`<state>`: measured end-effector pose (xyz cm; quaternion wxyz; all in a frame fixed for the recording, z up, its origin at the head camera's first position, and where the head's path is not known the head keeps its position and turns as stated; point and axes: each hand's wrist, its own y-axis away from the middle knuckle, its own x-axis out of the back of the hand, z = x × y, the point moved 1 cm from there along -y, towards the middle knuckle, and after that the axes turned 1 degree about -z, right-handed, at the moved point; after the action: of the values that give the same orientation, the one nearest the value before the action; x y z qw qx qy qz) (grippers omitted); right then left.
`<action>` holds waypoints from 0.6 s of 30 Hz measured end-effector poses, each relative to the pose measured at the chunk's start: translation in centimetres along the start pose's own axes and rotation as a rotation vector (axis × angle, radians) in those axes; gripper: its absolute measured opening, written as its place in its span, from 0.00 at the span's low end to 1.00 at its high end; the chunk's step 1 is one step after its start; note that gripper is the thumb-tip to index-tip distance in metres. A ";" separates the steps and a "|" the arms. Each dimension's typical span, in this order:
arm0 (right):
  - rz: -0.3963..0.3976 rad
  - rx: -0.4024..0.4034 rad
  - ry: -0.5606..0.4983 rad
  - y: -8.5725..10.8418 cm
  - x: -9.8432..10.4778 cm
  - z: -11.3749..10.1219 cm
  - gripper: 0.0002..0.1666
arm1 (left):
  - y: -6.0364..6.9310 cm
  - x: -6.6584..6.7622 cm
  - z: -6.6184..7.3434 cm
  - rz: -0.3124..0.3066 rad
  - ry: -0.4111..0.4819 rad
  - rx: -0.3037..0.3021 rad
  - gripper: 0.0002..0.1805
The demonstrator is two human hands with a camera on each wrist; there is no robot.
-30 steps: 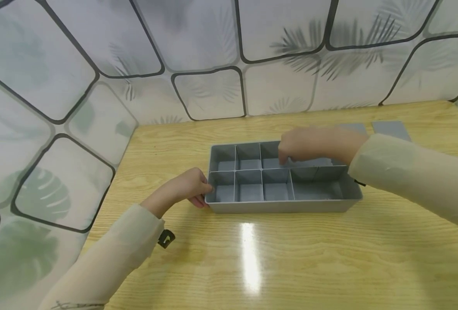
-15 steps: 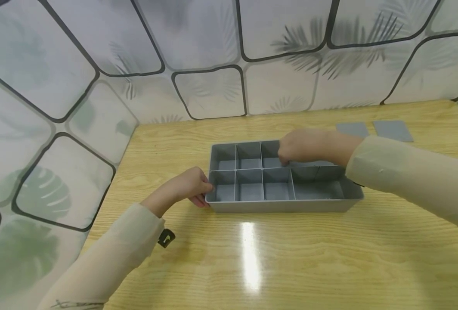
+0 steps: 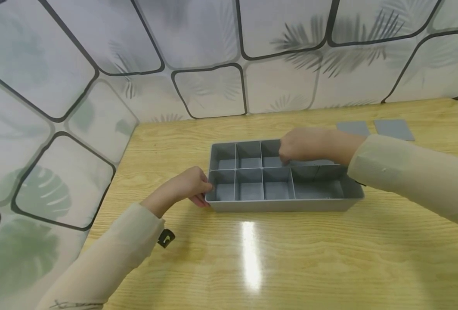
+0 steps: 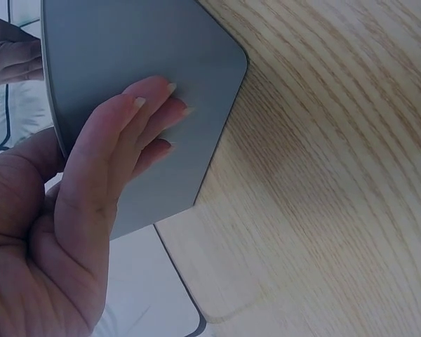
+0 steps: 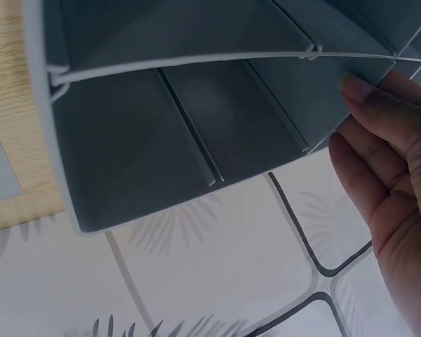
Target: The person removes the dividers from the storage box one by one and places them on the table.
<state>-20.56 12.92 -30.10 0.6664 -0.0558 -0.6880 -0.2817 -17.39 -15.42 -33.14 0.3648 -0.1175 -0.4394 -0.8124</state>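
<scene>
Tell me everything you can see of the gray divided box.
The gray box looks like smooth plastic, long and open-topped with rounded corners. It sits upright on the wooden table. A lengthwise divider splits it into two rows. The near row has three small cells at left and a longer space at right. The left hand grips its left end; the right hand pinches a cross divider in the far row, partly hiding that row from the head view.

Box (image 3: 281, 206) & panels (image 3: 394, 130) grey, tbl (image 3: 310, 254) yellow w/ wood grain, backdrop (image 3: 209, 47) whitish w/ blk lines, leaf prints.
</scene>
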 end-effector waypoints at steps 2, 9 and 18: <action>0.001 -0.001 -0.001 0.1 0.0 0.1 0.06 | -0.1 0.0 0.0 0.001 -0.003 0.004 0.15; -0.021 -0.011 -0.001 0.1 -0.1 0.2 0.06 | -0.2 0.0 0.1 -0.002 -0.045 0.001 0.16; -0.021 -0.012 -0.009 0.0 0.1 -0.1 0.09 | 1.9 2.5 1.9 0.085 -0.382 0.011 0.24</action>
<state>-20.50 12.90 -30.01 0.6599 -0.0540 -0.6900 -0.2924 -18.09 -15.84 -29.56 0.3095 -0.2860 -0.4998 -0.7567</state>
